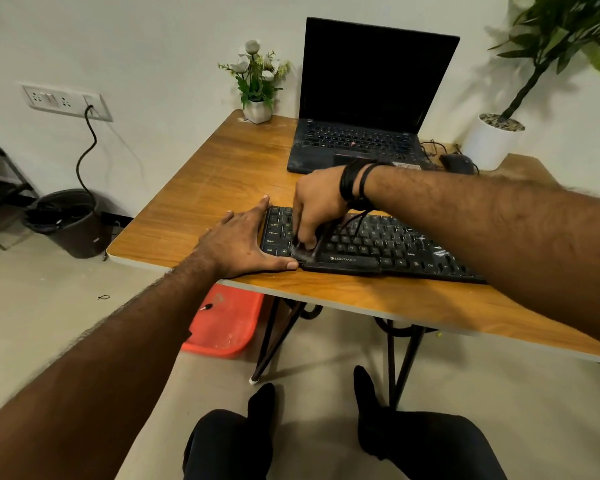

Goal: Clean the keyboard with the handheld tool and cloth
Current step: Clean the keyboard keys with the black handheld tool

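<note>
Keyboard (371,247) lies along the tabletop's (201,188) near edge. Left hand (243,242) flat, fingers straight, braced against the keyboard's left end. Right hand (317,206) pinches a small dark brush-like tool (303,249) at the bottom-left keys; blurred. Judgement: keep the brace firm, use short strokes along key rows, flick debris off the near edge

Your forearms are bare, no sleeves, w/ visible hair. Your right wrist carries black bands (355,183), several cords stacked close together, loose black strands trailing below. Your left hand (238,242) and right hand (317,209) wear no gloves; no rings visible. Lower down: black trousers (426,445) over both knees, black socks (262,403) on both feet.
</note>
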